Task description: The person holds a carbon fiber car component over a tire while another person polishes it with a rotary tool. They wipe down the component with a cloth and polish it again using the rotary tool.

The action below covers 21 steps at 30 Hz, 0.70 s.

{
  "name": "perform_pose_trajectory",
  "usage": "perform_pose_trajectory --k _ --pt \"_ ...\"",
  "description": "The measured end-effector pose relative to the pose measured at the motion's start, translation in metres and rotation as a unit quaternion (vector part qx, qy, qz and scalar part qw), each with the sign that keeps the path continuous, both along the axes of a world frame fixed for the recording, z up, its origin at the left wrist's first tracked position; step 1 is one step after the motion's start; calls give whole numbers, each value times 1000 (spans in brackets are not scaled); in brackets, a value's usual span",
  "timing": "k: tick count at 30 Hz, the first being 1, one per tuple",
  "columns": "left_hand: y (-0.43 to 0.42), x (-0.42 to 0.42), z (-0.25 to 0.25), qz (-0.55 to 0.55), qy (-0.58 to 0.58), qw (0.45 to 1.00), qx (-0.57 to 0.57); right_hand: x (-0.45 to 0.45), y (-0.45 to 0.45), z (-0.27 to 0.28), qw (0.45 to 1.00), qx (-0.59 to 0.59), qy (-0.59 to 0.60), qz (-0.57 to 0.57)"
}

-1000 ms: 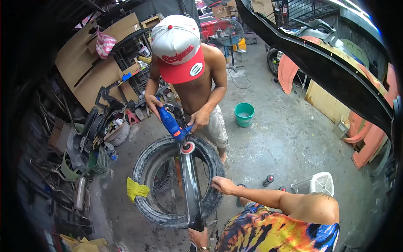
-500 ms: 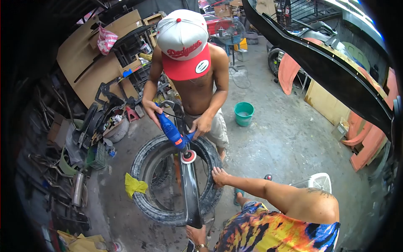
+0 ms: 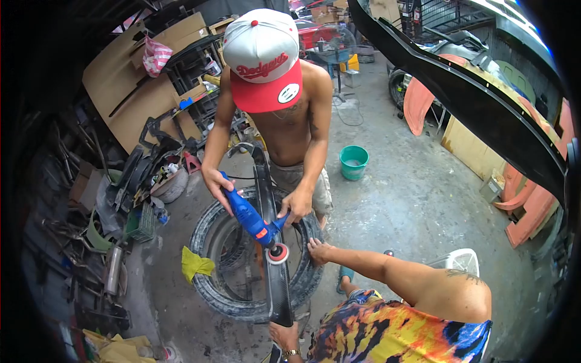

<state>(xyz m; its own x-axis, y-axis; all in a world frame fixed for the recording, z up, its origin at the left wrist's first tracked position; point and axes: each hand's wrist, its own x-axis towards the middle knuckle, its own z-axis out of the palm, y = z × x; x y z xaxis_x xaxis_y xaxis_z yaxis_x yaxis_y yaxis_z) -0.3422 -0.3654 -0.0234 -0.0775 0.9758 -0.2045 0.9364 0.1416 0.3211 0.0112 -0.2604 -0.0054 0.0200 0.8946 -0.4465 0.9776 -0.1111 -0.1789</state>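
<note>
My left hand (image 3: 283, 334), with a watch at the wrist, grips the near end of a long glossy black strip (image 3: 279, 293) that lies across a stacked tyre (image 3: 209, 284). My right hand (image 3: 319, 250) rests on the tyre's right side, fingers spread. Opposite me a co-worker in a white and red cap (image 3: 257, 45) holds a blue polisher (image 3: 247, 215) with both hands. Its round red and white pad (image 3: 277, 253) is on the middle of the strip. A yellow cloth (image 3: 196, 264) hangs over the tyre's left edge.
A green bucket (image 3: 353, 162) stands on the floor behind the tyre. To the right are a white stool (image 3: 462, 261) and a long black panel (image 3: 466, 91) overhead. Metal parts and a green crate (image 3: 141, 222) are piled at the left.
The polisher and its pad have moved down the strip towards my left hand. My right hand's fingers have flattened out on the tyre. The co-worker's arms have come lower.
</note>
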Motion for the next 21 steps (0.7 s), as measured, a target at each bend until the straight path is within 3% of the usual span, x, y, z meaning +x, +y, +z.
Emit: perform_pose_trajectory --k 21 --pt "-3 -2 -8 -10 4 999 42 -5 -15 11 999 10 19 -25"
